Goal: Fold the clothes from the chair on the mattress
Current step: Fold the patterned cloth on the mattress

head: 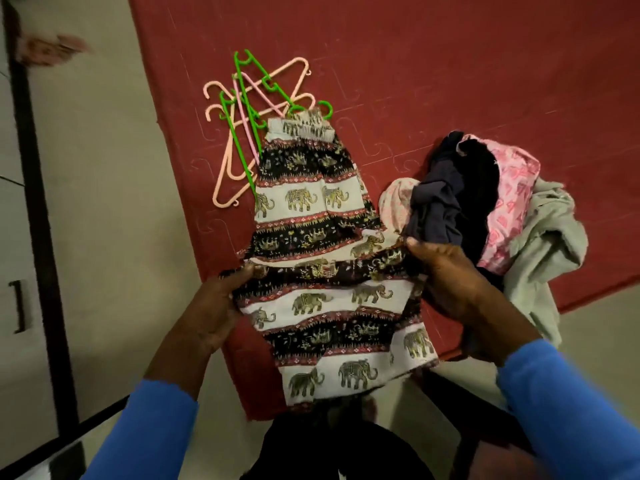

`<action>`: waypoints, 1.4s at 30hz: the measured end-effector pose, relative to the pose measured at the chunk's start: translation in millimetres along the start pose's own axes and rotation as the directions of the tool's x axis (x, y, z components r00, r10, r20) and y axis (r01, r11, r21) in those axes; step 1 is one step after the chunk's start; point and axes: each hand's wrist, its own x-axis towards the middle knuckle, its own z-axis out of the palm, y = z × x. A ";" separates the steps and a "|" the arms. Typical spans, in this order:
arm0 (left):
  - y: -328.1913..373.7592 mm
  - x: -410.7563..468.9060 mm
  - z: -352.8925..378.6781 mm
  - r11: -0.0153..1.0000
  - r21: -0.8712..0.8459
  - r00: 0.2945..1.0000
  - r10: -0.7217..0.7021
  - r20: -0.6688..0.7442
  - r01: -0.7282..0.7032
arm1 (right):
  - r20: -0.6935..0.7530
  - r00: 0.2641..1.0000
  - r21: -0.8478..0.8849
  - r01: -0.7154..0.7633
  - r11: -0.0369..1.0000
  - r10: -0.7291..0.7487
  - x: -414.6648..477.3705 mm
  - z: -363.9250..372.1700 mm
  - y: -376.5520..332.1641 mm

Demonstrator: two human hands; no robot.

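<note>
Both the left hand and right hand gripped the elephant trousers on the mattress, beside the clothes pile.

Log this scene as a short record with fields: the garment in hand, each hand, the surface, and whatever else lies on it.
garment: elephant-print trousers, laid lengthwise, near end lifted
left hand: pinches the trousers' left edge
right hand: pinches the trousers' right edge
surface: red mattress
also on it: pink and green hangers, partly under the trousers' far end; unfolded pile of clothes to the right
</note>
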 end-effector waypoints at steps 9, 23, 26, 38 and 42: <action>54.4 -100.2 17.0 0.972 -0.121 0.979 0.202 0.002 -0.200 | 0.028 0.947 0.027 0.319 0.947 -0.320 -77.5 8.1 -77.5; 118.1 -272.6 74.2 0.796 0.099 0.795 0.603 -0.059 -0.597 | -0.069 0.806 -0.063 0.585 0.808 -0.588 -213.9 -7.8 -162.3; 115.1 -292.2 76.6 0.828 -0.027 0.828 0.560 -0.024 -0.560 | -0.089 0.788 -0.058 0.607 0.793 -0.610 -236.1 -9.9 -168.7; 81.5 -336.8 62.9 0.731 0.177 0.725 0.680 -0.111 -0.659 | -0.004 0.626 -0.612 0.615 0.497 -0.780 -285.9 -21.9 -154.4; 70.5 -334.6 55.1 0.838 0.006 0.826 0.539 -0.166 -0.546 | -0.090 0.776 -0.148 0.609 0.779 -0.624 -291.6 -19.6 -154.7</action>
